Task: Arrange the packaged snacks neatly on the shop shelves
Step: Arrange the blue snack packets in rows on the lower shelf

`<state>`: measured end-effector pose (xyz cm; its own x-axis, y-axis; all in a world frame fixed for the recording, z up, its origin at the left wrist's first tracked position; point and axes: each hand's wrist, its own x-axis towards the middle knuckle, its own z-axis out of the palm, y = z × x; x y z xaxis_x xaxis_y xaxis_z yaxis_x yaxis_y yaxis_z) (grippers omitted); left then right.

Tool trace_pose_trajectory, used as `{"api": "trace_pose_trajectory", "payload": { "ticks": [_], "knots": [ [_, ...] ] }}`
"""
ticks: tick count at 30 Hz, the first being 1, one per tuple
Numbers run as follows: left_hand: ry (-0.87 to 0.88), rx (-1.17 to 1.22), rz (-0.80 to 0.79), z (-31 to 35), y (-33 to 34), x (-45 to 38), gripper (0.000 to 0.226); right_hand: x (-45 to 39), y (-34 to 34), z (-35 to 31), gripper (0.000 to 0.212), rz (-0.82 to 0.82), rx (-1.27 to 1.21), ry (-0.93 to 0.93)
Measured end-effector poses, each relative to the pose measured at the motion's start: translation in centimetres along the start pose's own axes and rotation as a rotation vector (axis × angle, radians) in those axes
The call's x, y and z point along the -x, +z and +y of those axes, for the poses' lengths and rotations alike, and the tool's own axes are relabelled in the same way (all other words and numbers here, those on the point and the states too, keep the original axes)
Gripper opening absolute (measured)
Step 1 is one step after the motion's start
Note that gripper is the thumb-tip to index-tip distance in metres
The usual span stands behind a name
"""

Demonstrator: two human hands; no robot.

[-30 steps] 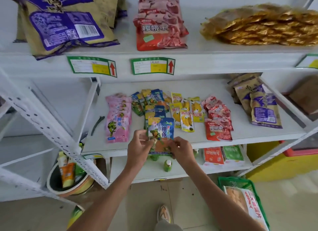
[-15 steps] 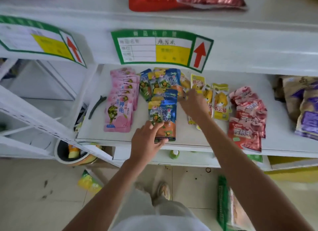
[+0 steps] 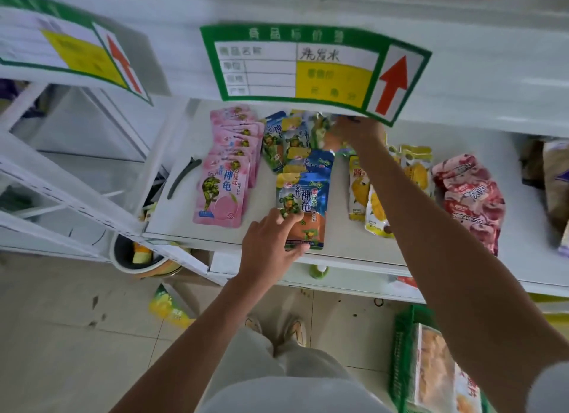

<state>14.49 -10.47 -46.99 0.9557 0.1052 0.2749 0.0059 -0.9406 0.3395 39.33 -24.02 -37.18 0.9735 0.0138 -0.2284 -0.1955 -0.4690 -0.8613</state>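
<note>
A row of blue turtle-print snack packets (image 3: 303,178) lies overlapped on the white shelf (image 3: 184,228). My left hand (image 3: 272,243) rests on the lower left corner of the front blue packet (image 3: 308,209), fingers on top and thumb at its bottom edge. My right hand (image 3: 357,131) reaches to the back of the shelf and touches the rear blue packets (image 3: 295,135); its fingers are partly hidden under the price label. Pink turtle packets (image 3: 228,172) lie stacked to the left.
Yellow packets (image 3: 369,203) and red packets (image 3: 471,197) lie right of my arm. A dark clip (image 3: 181,178) lies at the shelf's left edge. Green price labels (image 3: 311,71) hang from the upper shelf. A green basket (image 3: 431,366) and a bucket (image 3: 138,255) stand on the floor.
My right hand moved from the middle of the blue row to the rear packets. My left hand stays on the front blue packet. The camera has come closer to the shelf.
</note>
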Motion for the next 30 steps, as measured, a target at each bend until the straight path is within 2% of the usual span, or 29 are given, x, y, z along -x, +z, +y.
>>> {"api": "trace_pose_trajectory", "payload": {
  "ticks": [1,3,6,8,10,12,14,17,18,20,22,25,28,30],
  "knots": [
    [0.003,-0.016,-0.007,0.0,0.0,-0.1,0.068,0.3,-0.9,-0.4,0.015,0.007,-0.145,-0.017],
    [0.017,-0.035,-0.011,0.0,0.0,-0.4,0.068,0.3,-2.9,-0.4,0.015,0.157,-0.356,-0.031],
    [0.031,-0.061,0.004,0.3,0.0,-0.6,0.066,2.2,-4.6,-0.1,0.014,0.338,-0.443,-0.093],
    [0.033,-0.089,0.010,0.7,0.1,-0.9,0.065,5.2,-4.8,0.2,0.003,0.297,-0.531,-0.110],
    [0.006,-0.101,-0.022,1.0,0.0,-1.5,0.068,8.1,-4.7,1.2,0.017,0.233,-0.556,-0.096],
    [-0.054,-0.046,-0.038,1.3,-0.7,-1.9,0.070,11.3,-4.4,2.2,0.015,0.181,-0.533,-0.083],
    [-0.137,0.096,0.022,1.2,-2.5,-1.7,0.061,14.6,-3.8,3.3,0.009,0.108,-0.518,-0.089],
    [-0.245,0.572,0.107,0.7,-6.4,0.3,0.023,19.9,-2.7,4.8,0.008,0.027,-0.480,-0.104],
    [-0.293,0.765,0.085,0.6,-7.9,1.1,0.011,21.7,-2.3,4.9,0.010,0.003,-0.469,-0.106],
    [-0.380,1.033,0.004,0.6,-10.9,2.8,0.006,25.9,-1.1,4.6,0.013,-0.036,-0.449,-0.128],
    [-0.426,1.133,-0.090,0.8,-13.4,4.5,0.011,30.4,0.1,3.7,0.011,-0.086,-0.450,-0.158],
    [-0.351,1.163,-0.074,1.0,-16.1,7.8,0.022,36.4,1.6,2.7,0.011,-0.130,-0.434,-0.191],
    [-0.293,1.219,-0.002,1.2,-18.2,11.8,0.007,40.8,2.3,2.9,0.022,-0.066,-0.349,-0.233],
    [-0.266,1.204,0.001,1.1,-19.4,14.3,0.006,43.3,2.3,3.2,0.034,0.007,-0.244,-0.307]
  ]
}}
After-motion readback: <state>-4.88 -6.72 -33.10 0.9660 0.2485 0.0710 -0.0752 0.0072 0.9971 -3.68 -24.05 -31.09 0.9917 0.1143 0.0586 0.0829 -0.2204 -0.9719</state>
